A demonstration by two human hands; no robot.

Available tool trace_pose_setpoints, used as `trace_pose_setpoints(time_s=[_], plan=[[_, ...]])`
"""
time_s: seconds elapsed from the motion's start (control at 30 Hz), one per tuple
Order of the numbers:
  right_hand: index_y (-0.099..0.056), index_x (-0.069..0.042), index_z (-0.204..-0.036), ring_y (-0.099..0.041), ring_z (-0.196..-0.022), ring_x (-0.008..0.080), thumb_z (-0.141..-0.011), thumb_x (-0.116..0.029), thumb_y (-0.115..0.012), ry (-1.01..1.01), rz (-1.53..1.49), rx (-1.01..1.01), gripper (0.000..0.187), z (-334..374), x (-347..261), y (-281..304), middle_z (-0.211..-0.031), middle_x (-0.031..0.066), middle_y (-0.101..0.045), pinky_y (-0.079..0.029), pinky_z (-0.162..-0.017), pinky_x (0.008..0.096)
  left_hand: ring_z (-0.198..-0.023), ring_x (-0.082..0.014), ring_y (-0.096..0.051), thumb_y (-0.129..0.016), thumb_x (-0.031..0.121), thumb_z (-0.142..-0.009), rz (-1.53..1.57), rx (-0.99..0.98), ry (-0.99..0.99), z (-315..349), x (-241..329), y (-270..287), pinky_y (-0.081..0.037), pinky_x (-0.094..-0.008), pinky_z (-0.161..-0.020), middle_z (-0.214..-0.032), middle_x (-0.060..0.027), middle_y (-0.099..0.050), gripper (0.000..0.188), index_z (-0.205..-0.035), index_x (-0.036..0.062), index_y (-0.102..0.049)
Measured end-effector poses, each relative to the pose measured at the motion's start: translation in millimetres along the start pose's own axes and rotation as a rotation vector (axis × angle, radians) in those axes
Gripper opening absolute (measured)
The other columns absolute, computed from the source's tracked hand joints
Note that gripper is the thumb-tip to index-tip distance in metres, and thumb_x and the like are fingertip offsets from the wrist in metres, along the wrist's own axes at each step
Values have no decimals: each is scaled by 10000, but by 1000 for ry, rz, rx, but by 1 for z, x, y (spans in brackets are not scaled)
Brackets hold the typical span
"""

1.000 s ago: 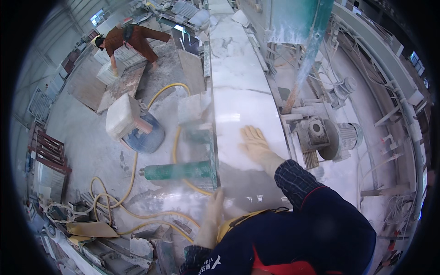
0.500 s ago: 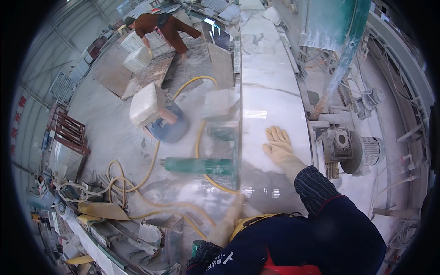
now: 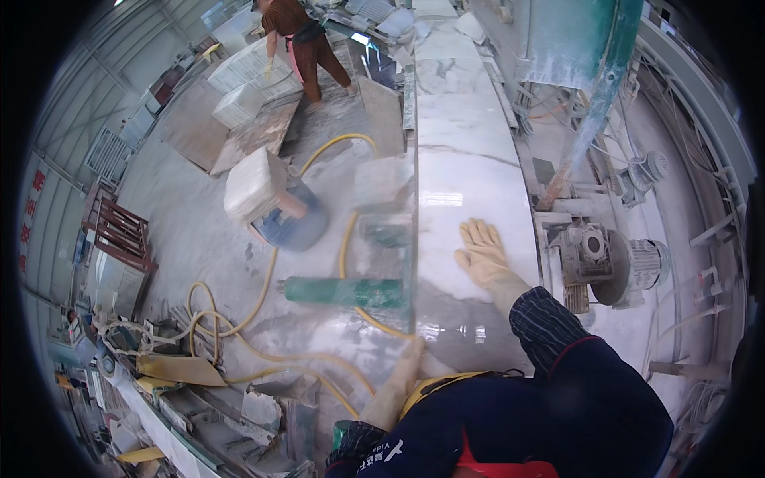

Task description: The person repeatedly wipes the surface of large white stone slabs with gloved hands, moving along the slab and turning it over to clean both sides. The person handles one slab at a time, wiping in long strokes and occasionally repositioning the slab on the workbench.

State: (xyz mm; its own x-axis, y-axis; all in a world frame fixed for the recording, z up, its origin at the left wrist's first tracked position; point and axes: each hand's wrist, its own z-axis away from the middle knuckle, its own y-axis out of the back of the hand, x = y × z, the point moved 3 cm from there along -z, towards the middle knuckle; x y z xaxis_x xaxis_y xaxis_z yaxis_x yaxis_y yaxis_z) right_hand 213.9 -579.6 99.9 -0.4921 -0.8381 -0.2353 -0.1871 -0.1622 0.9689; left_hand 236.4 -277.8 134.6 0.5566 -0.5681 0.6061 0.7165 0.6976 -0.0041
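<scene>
My right hand (image 3: 483, 253), in a cream rubber glove, lies flat on the polished white stone slab (image 3: 462, 159) with its fingers spread. Grey veins run across this glossy slab, which reaches away in front of me. My left hand (image 3: 401, 381) wears the same kind of glove and is low in the picture, by the slab's near left edge. Its fingers are blurred and partly hidden, so their pose does not show. A yellow apron (image 3: 430, 389) is beside it at my waist.
Left of the slab are a green roller (image 3: 344, 291), yellow hoses (image 3: 345, 239) and a blue barrel (image 3: 296, 219) with a pale block on top. Motors (image 3: 629, 263) stand at right. Broken stone (image 3: 263, 408) is piled lower left. Another person (image 3: 307, 44) stands by white boxes (image 3: 239, 103).
The other person has risen from a deep bend to a more upright stance by the boxes. My right hand stays on the slab, and my left hand has hardly moved.
</scene>
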Motion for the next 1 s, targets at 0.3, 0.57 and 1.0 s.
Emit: trace_pose_setpoints(time_s=[0.3, 0.57, 1.0], plan=[[-361, -30, -1536, -217, -1527, 320, -999, -433, -429, 2, -19, 17, 675, -5, 2, -1, -1612, 199, -312, -101, -1255, 461, -1189, -262, -548, -502, 468, -984, 96, 2, 50, -4, 3, -5, -446, -372, -1016, -1338, -135, -569, 598, -1374, 16, -531], [-372, -30, -1529, -231, -1521, 332, -996, -416, -449, 10, -34, 27, 663, -8, 2, 2, -1607, 201, -321, -114, -1250, 468, -1271, -248, -497, -560, 510, -984, 79, 7, 30, -34, -17, 5, -369, -380, -1085, -1399, -129, -555, 690, -1407, -34, -528], [-384, -35, -1523, -246, -1517, 323, -996, -414, -457, 17, -4, 52, 653, -16, 6, -1, -1601, 198, -336, -122, -1250, 463, -1199, -230, -537, -546, 483, -990, 9, 17, -67, -54, -24, 10, -397, -367, -1048, -1311, -123, -612, 616, -1344, -20, -588]])
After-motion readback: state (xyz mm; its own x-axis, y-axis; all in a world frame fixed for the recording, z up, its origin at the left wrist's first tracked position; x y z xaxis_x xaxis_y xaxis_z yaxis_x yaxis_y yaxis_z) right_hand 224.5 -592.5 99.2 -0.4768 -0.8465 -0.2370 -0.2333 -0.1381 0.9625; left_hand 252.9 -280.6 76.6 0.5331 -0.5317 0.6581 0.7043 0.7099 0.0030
